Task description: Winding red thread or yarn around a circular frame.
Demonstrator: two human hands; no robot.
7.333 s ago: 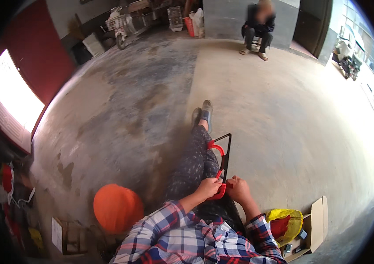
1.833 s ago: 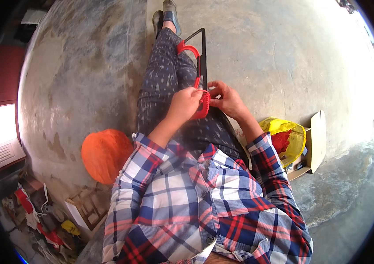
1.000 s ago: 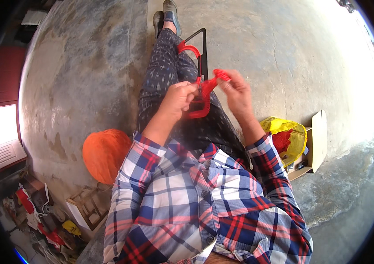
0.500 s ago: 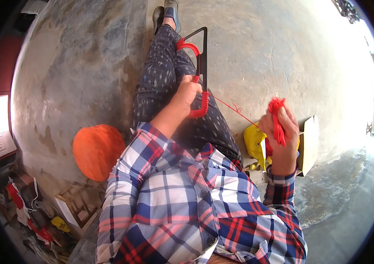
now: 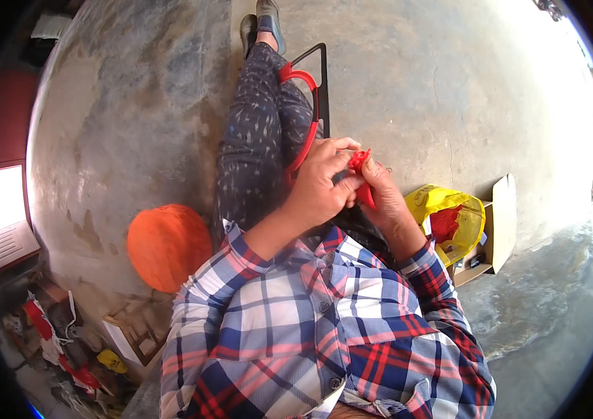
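My right hand (image 5: 386,196) is closed around a bundle of red cord (image 5: 360,160), whose looped top and lower tail show between the fingers. Pressed up against it from the left, my left hand (image 5: 322,180) has its fingers bent, with thumb and forefinger at the cord. Exactly what the left fingertips pinch is partly hidden. Across my legs lies a black angular frame (image 5: 324,87) with red curved parts (image 5: 303,151); it resembles a handle or saw frame. Its near end is hidden behind my left hand.
To the right, a yellow plastic bag (image 5: 430,197) with red material inside stands by an open cardboard box (image 5: 503,223). A round orange object (image 5: 169,248) sits at my left. Behind it are a wooden frame (image 5: 136,328) and assorted clutter. The concrete floor (image 5: 394,77) is stained.
My left hand has let go of the frame and moved right to the cord. My right hand has brought the cord bundle leftward to meet it. The yellow bag is now less covered.
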